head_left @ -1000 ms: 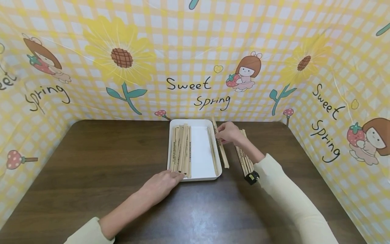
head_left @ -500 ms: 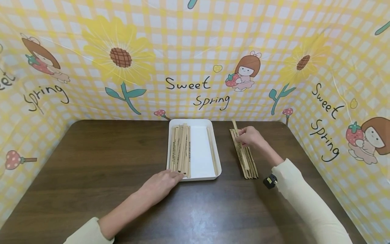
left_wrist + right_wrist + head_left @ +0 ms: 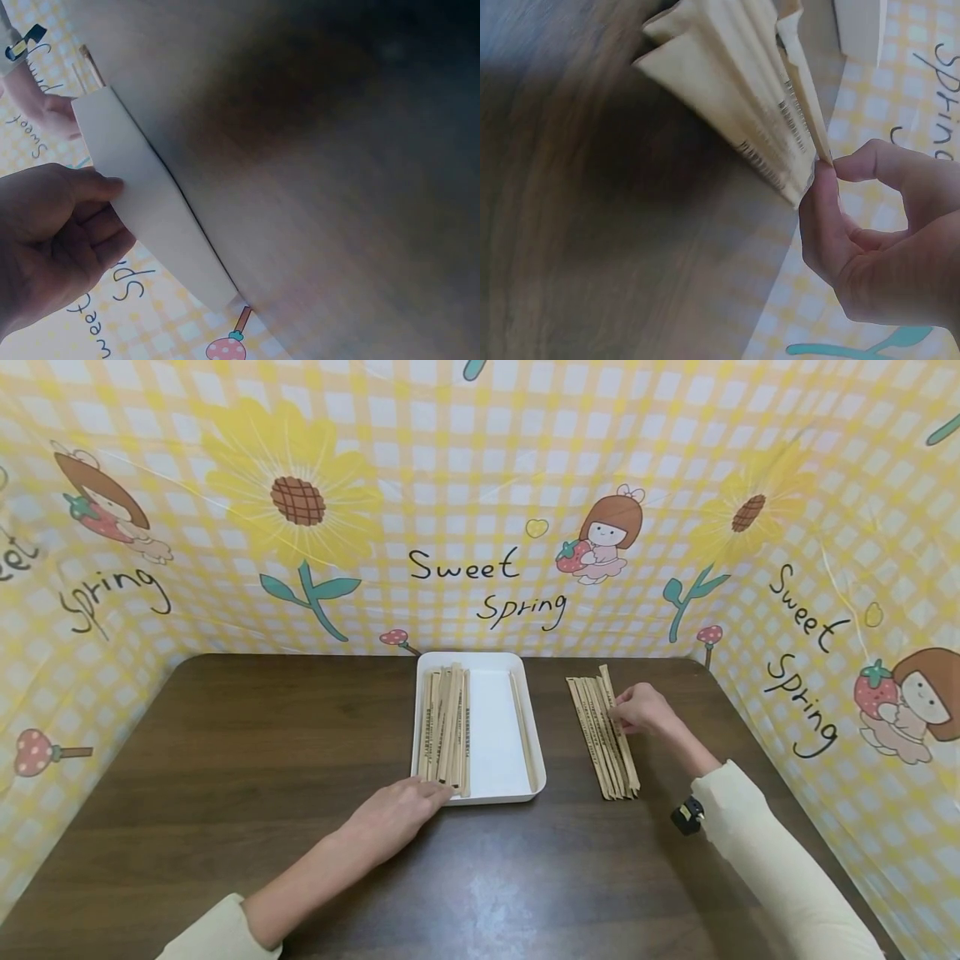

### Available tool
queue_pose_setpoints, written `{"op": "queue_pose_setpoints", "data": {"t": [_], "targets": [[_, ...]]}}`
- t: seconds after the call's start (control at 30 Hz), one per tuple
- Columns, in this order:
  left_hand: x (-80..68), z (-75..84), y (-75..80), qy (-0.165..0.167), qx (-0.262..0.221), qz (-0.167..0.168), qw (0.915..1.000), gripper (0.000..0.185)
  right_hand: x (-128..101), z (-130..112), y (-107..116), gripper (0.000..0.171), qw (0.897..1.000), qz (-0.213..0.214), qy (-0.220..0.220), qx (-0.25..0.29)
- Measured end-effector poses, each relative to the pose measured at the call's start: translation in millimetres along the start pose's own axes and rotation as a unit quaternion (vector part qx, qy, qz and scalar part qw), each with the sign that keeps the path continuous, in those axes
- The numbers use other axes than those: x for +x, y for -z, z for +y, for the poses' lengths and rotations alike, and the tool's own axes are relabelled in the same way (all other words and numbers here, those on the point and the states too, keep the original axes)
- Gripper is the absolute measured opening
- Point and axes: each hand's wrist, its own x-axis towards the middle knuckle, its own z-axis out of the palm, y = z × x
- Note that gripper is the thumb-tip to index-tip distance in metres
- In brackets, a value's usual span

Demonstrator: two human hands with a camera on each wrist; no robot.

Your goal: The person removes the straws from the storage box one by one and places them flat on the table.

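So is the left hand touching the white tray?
Touching. In the left wrist view the left hand has its thumb and fingertips on the white tray's edge; the head view shows its fingers at the tray's near rim.

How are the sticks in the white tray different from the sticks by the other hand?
The tray sticks lie inside the white tray; the table sticks lie on the bare table. The right hand touches the table sticks; the left hand touches the tray. Both bundles are paper-wrapped.
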Motion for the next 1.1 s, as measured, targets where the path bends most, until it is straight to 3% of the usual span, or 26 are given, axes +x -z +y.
{"op": "queue_pose_setpoints", "data": {"t": [0.3, 1.1], "targets": [[0.8, 0.5, 1.3, -0.002, -0.002, 0.001, 1.0000, 0.035, 1.7, 15.8, 3.1, 0.026, 1.000, 0.001, 0.010, 0.000], [0.2, 1.4, 2.4, 0.003, -0.007, 0.000, 1.0000, 0.034, 4.6, 25.7, -1.8, 0.019, 1.000, 0.002, 0.007, -0.007]]}}
